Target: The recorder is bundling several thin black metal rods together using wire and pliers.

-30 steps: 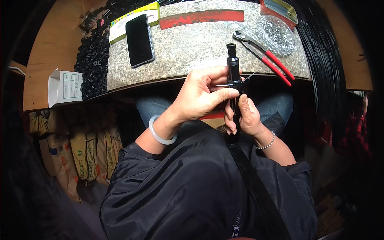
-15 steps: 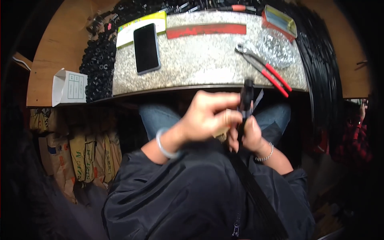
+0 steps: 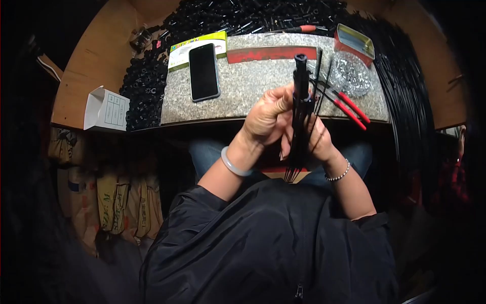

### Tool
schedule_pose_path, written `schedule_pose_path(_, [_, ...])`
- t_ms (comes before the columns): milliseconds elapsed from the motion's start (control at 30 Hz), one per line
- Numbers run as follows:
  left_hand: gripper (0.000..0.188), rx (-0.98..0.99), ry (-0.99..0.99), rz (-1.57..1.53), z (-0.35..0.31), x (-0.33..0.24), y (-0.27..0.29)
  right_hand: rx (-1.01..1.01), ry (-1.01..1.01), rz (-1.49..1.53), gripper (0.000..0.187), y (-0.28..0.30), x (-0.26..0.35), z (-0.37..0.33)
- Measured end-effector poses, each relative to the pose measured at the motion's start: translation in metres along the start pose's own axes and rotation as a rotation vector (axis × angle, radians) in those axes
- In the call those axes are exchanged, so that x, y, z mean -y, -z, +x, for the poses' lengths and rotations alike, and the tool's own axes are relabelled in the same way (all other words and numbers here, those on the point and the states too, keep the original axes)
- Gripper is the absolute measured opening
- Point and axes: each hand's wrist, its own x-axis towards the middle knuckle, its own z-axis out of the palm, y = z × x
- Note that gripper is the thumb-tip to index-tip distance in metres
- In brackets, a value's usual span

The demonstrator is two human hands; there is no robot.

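A black umbrella frame [image 3: 301, 81] stands upright between my hands, its round tubular top over the front edge of the worktop. Thin black ribs [image 3: 298, 147] hang in a bundle below its collar. My left hand [image 3: 268, 115] is closed on the frame near the collar, thumb and forefinger against it. On the other side, my right hand [image 3: 320, 139] closes around ribs, partly hidden behind them. Two loose rib ends [image 3: 319, 71] stick up beside the frame. Red-handled pliers [image 3: 352, 109] lie just beyond my right hand.
A stone slab [image 3: 243, 104] carries a phone [image 3: 204, 73], a yellow-green box [image 3: 177, 54], a red bar [image 3: 268, 53], crumpled clear plastic [image 3: 350, 76] and a red tin [image 3: 355, 41]. Small black parts [image 3: 144, 83] heap at left; long black rods [image 3: 405, 86] lie at right. A white carton [image 3: 109, 109] stands left.
Both hands have raised the frame and turned it, so its top shows higher and slightly left. The rib bundle, which lay down over my lap, now hangs between my hands. The view has shifted.
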Motion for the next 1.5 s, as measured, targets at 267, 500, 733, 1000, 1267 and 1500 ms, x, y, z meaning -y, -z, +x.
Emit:
schedule_pose_path(267, [0.043, 0.028, 0.075, -0.053, -0.001, -0.008, 0.002, -0.218, 0.056, 0.044, 0.054, -0.021, -0.012, -0.007])
schedule_pose_path(500, [0.069, -0.307, -0.281, 0.603, -0.035, -0.013, -0.064, -0.502, 0.125, -0.171, 0.056, -0.036, 0.002, -0.004])
schedule_pose_path(733, [0.046, -0.356, -0.348, 0.730, -0.025, 0.001, -0.072, -0.583, 0.355, -0.291, 0.044, -0.034, -0.034, -0.004])
schedule_pose_path(1000, [0.013, -0.451, -0.400, 0.616, -0.016, 0.006, -0.055, -0.639, 0.327, 0.033, 0.022, -0.048, -0.021, -0.007])
schedule_pose_path(1267, [0.026, -0.340, -0.344, 0.454, -0.022, 0.000, -0.036, -0.563, 0.253, 0.204, 0.012, -0.037, -0.019, -0.015])
schedule_pose_path(1500, [0.031, -0.337, -0.329, 0.428, -0.024, 0.000, -0.036, -0.537, 0.248, 0.321, 0.011, -0.039, -0.011, -0.011])
